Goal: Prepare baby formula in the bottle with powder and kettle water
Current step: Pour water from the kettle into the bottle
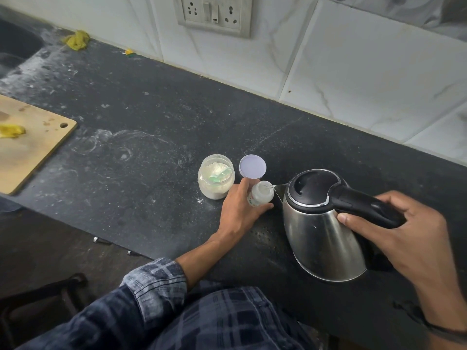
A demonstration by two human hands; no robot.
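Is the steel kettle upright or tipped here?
Tipped: the right hand tilts the steel kettle with black lid, spout over the small clear bottle.

I see dark speckled counter (pixel 141 127), dusty white smears. White marbled wall tiles (pixel 353 79) behind, socket panel (pixel 214 15) mounted. Sink (pixel 15 46) far left. Wooden board (pixel 30 145) at left edge.

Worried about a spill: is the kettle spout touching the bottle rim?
Cannot tell. In the head view the kettle spout tip sits right at the rim of the bottle, but the angle hides whether they meet or a small gap remains.
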